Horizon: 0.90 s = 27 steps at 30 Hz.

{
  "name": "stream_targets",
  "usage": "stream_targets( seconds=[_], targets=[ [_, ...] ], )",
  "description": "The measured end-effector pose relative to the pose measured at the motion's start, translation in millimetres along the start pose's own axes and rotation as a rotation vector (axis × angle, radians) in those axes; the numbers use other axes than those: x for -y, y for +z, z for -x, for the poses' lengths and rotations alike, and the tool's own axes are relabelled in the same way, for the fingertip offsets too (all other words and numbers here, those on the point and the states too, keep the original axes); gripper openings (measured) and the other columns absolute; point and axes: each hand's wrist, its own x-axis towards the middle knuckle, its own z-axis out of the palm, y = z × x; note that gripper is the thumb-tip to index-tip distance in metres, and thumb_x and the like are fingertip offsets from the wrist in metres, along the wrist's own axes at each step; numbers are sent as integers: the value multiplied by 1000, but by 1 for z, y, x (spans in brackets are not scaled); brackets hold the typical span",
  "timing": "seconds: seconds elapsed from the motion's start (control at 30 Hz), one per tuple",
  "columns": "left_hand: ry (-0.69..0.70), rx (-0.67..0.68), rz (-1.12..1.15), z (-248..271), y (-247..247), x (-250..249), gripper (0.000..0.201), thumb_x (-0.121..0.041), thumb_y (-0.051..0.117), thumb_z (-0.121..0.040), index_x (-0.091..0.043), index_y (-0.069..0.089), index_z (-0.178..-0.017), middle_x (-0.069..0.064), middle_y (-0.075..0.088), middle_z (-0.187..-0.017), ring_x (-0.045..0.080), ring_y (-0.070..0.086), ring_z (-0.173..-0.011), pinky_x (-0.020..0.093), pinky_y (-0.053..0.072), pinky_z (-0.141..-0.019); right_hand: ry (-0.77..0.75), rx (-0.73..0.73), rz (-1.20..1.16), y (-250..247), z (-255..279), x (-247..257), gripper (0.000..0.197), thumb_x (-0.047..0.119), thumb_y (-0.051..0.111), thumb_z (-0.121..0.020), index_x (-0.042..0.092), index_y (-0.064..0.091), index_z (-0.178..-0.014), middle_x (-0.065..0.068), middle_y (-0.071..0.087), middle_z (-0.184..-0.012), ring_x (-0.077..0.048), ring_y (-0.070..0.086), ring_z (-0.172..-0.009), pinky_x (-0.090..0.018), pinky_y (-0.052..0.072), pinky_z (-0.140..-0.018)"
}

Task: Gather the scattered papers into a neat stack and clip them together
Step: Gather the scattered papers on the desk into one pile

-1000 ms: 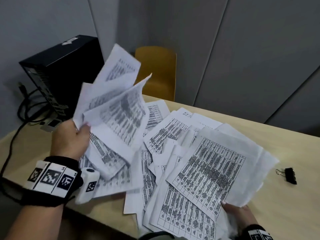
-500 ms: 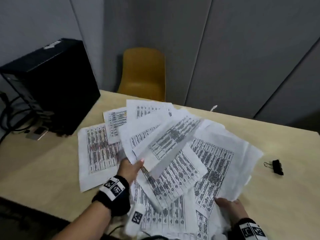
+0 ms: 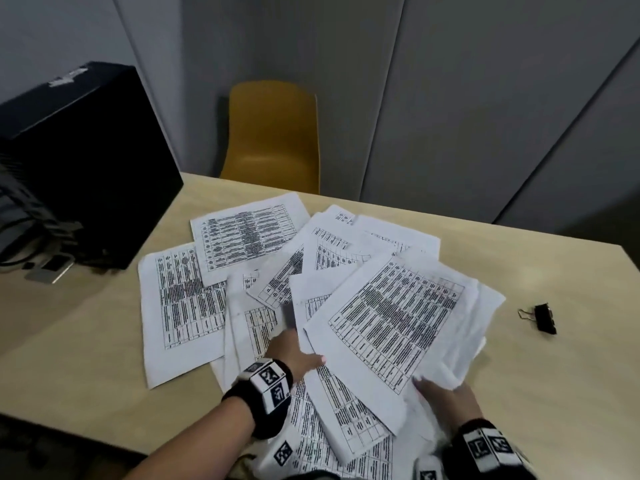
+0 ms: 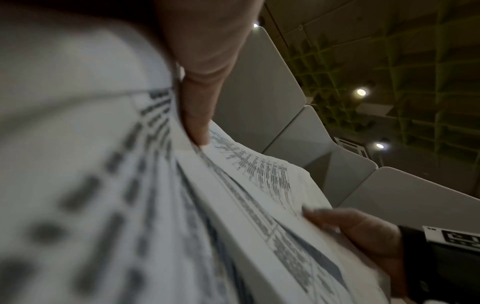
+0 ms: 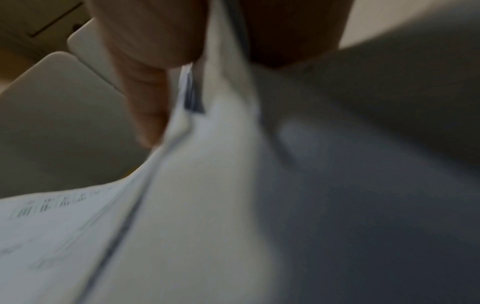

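Observation:
Printed white papers [image 3: 398, 317] lie fanned across the beige table [image 3: 86, 358]. My left hand [image 3: 303, 356] pinches the near left edge of the overlapping bundle, thumb on top and fingers hidden beneath. My right hand [image 3: 440, 389] pinches the bundle's near right corner in the same way. In the left wrist view my left thumb [image 4: 197, 115] presses on the sheets [image 4: 233, 205], with the right hand [image 4: 358, 228] beyond. The right wrist view is blurred, showing a thumb [image 5: 145, 102] on paper [image 5: 182, 205]. Two loose sheets [image 3: 180, 306] lie flat at the left. A black binder clip [image 3: 543, 318] sits alone to the right.
A black computer case [image 3: 76, 168] with cables [image 3: 27, 244] stands at the table's back left. A yellow chair [image 3: 273, 133] is behind the far edge, against grey wall panels. Bare tabletop surrounds the binder clip.
My left hand has come down from holding a raised fan of sheets. Some of those sheets now lie flat on the left, and the hand has moved right onto the bundle my right hand keeps holding.

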Motion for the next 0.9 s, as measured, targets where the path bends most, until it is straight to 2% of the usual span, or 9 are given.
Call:
stream_targets(
  seconds=[0.13,0.2,0.27,0.33,0.43,0.53,0.7,0.8,0.9],
  targets=[
    [16,-44,242,-12,-35,3,27,-46,70,-75,-20,66,-82,-2,69,-83,15,62,-74,23,48,-67,-7,-65,-62,2,-2,-3,39,-3,76,-65,-14,59,-98,-15,67,-78,-27,62,-69,-34,49,-67],
    [-31,-323,319,-35,-61,13,22,-36,65,-82,-22,62,-99,5,67,-103,23,63,-90,33,53,-81,-5,-42,-129,1,-5,-7,53,13,86,-56,-12,60,-95,-13,68,-77,-28,64,-70,-40,51,-74],
    [-91,-421,204,-61,-81,26,49,-36,63,-82,-24,47,-127,12,53,-131,32,54,-113,43,46,-96,-24,-43,-118,-2,-4,-5,69,27,91,-43,-7,62,-95,-14,69,-80,-28,65,-74,-40,50,-78],
    [-153,-379,83,-79,-86,32,72,-43,61,-80,-26,29,-142,15,36,-144,37,40,-127,47,37,-106,-18,-46,-100,-5,1,1,42,5,78,-67,-8,59,-102,-14,65,-84,-22,59,-71,-31,46,-68],
    [-183,-366,-79,-88,-85,24,76,-47,57,-83,-24,20,-146,13,20,-149,38,20,-136,51,27,-110,-3,-42,-134,-13,-1,4,33,-3,72,-73,-5,59,-103,-12,64,-85,-20,55,-69,-25,44,-55],
    [-128,-315,-276,-96,-84,16,78,-54,51,-83,-20,20,-146,10,19,-151,36,18,-136,49,27,-110,21,17,-45,-11,-8,-3,75,34,90,-40,-9,61,-94,-11,68,-83,-27,62,-73,-26,47,-52],
    [-95,-259,-281,-105,-87,-1,67,-46,68,-73,-18,45,-129,19,40,-130,37,38,-120,42,39,-97,15,-12,-58,-17,-20,-11,110,40,84,2,0,63,-98,-15,64,-88,-29,60,-89,-37,46,-86],
    [36,-291,-63,-103,-85,-7,42,-19,73,-72,-10,59,-111,14,61,-107,29,56,-94,27,42,-75,-30,-27,-56,-15,-15,-5,79,30,83,-21,1,66,-92,-16,64,-90,-29,60,-89,-37,44,-86],
    [-4,-257,289,-89,-88,-2,57,-9,77,-69,-14,51,-120,8,54,-109,22,51,-97,27,41,-85,-63,-23,-106,-16,-13,-1,33,21,77,-46,10,63,-73,-5,64,-76,-25,57,-80,-34,40,-80]
  ],
)
